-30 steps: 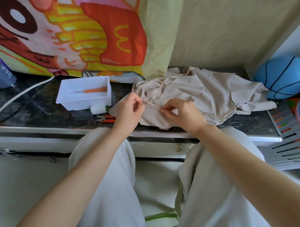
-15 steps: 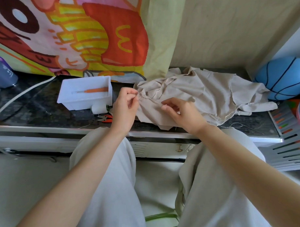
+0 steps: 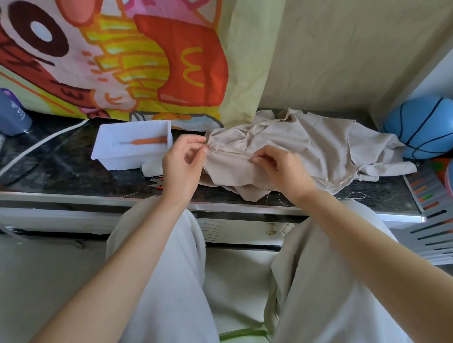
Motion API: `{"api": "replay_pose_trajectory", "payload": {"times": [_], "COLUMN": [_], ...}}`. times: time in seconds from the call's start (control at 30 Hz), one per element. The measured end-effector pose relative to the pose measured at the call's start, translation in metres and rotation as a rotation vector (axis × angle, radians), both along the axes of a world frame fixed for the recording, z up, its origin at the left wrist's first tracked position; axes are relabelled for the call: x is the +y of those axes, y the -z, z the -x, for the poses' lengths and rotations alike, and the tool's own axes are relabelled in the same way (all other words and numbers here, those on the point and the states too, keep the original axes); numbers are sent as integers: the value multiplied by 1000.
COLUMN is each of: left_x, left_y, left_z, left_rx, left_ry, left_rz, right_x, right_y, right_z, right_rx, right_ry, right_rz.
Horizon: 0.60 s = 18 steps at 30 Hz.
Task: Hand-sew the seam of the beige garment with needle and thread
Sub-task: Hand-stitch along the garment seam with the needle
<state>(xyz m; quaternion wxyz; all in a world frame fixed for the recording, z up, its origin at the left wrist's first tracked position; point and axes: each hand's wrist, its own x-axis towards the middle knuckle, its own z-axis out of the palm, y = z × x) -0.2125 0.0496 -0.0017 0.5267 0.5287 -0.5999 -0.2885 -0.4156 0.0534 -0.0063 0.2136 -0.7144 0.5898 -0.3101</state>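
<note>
By the white tray (image 3: 110, 152), the left hand (image 3: 183, 161) is pinching the frayed end of the beige garment (image 3: 311, 146), having drawn away from its partner over the last second. The seam (image 3: 231, 154) is now stretching taut between the 2 hands above the dark counter (image 3: 66, 171). The right hand (image 3: 284, 169) is pinching the fold's other end; any needle there is too small to make out. This looks like gathers being smoothed out before the next stitch.

Dark marbled stone tabletop (image 3: 53, 170) with metal front edge; bright cartoon-print cloth hanging (image 3: 109, 51) behind left, beige swirl-textured wall (image 3: 353, 52) right; pale smooth floor (image 3: 36, 280) below. Daylight.
</note>
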Motion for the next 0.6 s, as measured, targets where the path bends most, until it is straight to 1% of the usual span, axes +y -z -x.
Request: {"api": "replay_pose_trajectory", "payload": {"times": [0.1, 0.17, 0.23, 0.27, 0.33, 0.4, 0.43, 0.5, 0.57, 0.6], "left_x": [0, -1, -3, -6, -13, -20, -22, -26, -26, -24], "left_y": [-7, -12, -18, -21, -30, -38, -40, -38, -29, -23], "left_z": [-3, -5, -4, -3, -2, -2, -2, -5, -10, -12], "left_rx": [137, 262, 321, 311, 237, 154, 126, 44, -43, -55], "left_ry": [55, 96, 118, 120, 114, 111, 111, 98, 87, 87], "left_rz": [-65, -106, -114, -95, -29, 49, 76, 106, 90, 64], "right_x": [3, 4, 2, 1, -4, -10, -13, -17, -17, -16], "right_y": [-4, -4, -3, -5, -11, -17, -21, -25, -24, -23], "right_z": [-2, -4, -6, -8, -10, -9, -8, -5, -4, -4], "right_rx": [72, 102, 125, 142, 220, 315, 345, 370, 369, 366], "right_ry": [-67, -92, -94, -93, -57, 24, 61, 105, 116, 119], "right_rz": [76, 135, 155, 183, 318, 453, 484, 470, 421, 392]}}
